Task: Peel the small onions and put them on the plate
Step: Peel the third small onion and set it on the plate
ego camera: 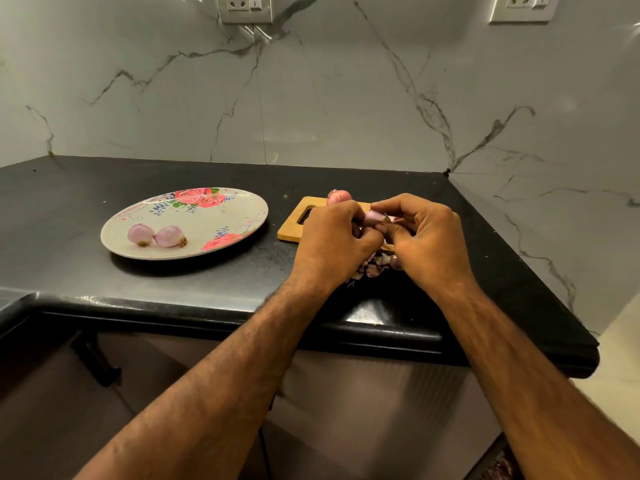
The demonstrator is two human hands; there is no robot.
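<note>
Centrally, a small pale pink onion is pinched between both hands above a light wooden rectangular cutting board. The left hand is curled round its body, and the thumb and fingertips of the right hand are closed on its rooty end. A handle slot is cut into the board's left end, and a round onion in dry reddish skin is seated at its far edge. Papery purple-white peelings are heaped under the hands, toward the front edge of the glossy black speckled stone surface. Nearer the left edge, an oval cream plate printed with red roses is set. Two smooth peeled onions are held in it, touching, by its front-left rim.
</note>
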